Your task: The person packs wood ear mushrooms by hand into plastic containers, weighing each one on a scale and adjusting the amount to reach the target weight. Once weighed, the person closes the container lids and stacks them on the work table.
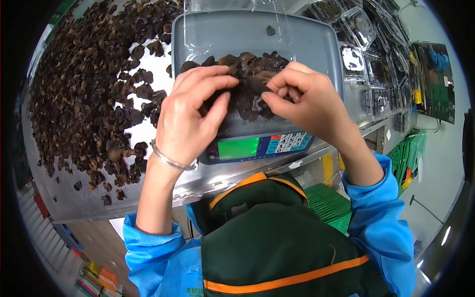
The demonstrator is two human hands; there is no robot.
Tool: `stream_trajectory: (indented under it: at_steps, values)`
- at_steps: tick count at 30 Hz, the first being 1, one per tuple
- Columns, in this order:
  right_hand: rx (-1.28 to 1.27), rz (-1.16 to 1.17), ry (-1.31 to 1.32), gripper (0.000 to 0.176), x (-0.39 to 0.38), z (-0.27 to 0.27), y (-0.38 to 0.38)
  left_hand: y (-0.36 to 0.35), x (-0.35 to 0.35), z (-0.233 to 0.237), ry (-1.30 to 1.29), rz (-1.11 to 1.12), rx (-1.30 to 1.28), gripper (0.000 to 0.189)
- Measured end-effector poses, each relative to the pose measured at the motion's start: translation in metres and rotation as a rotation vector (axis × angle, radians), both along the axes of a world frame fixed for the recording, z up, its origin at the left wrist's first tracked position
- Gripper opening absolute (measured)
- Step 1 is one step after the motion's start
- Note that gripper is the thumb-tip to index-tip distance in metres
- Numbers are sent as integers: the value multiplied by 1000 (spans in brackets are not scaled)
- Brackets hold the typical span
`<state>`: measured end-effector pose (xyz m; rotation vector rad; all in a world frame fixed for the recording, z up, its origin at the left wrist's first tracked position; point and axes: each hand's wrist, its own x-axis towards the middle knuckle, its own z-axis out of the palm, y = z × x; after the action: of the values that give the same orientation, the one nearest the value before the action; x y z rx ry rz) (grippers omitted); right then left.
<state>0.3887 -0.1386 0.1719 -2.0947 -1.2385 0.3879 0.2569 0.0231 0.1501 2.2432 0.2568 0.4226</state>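
Observation:
A heap of dark brown wood ear mushrooms (pixel 255 64) sits in a clear plastic clamshell box (pixel 198 47), its lid folded back away from me. The box rests on the grey platform of a digital scale (pixel 316 54) with a lit green display; the reading is not legible. My right hand (pixel 304 96) pinches a dark wood ear piece (pixel 257 86) between thumb and fingers over the box's right side. At the left side of the heap, my left hand (pixel 193 106) curves its fingers with the thumb apart, fingertips against the mushrooms. Both hands partly hide the box.
Loose wood ears (pixel 94 89) spread over the metal table (pixel 74 203) to the left. One small piece (pixel 270 30) lies towards the back of the scale. Filled clear boxes (pixel 376 69) are stacked at the right. Green crates (pixel 329 203) stand below the table edge.

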Motion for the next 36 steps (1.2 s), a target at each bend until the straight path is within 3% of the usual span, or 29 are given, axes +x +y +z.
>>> stream_trajectory:
  at_steps: [3,8,13,18,20,24,26,28,29,30,31,34,36]
  values:
    - [51,-164,199,12,0,4,-8,-5,-3,19,-58,1,349,28]
    - [142,-208,153,11,3,-5,-3,-9,6,4,21,-488,499,25]
    - [163,-245,191,11,1,-18,0,1,31,-10,-18,-699,616,22]
    - [199,-282,217,11,-6,-21,-3,-3,21,-5,-14,-616,505,20]
    - [272,-196,195,11,-10,-24,-3,-7,9,4,-33,-486,522,20]
    - [164,-148,112,26,-22,-7,-2,-18,-43,37,-175,-220,517,31]
    - [182,-145,88,33,-31,5,-13,-24,-81,41,2,-259,351,30]
    - [107,107,160,36,-48,21,-43,-44,-133,34,269,-246,126,27]
    - [-6,270,294,35,-59,19,-56,-61,-173,14,484,-253,164,19]
    - [-124,433,427,35,-73,11,-72,-74,-223,-23,434,-411,68,17]
    - [-231,463,480,35,-95,-8,-94,-106,-283,-50,620,-364,121,19]
    - [-547,353,587,37,-103,-21,-140,-111,-296,-48,648,-327,67,20]
    - [-963,181,629,35,-88,-4,-153,-113,-306,-40,690,-300,25,20]
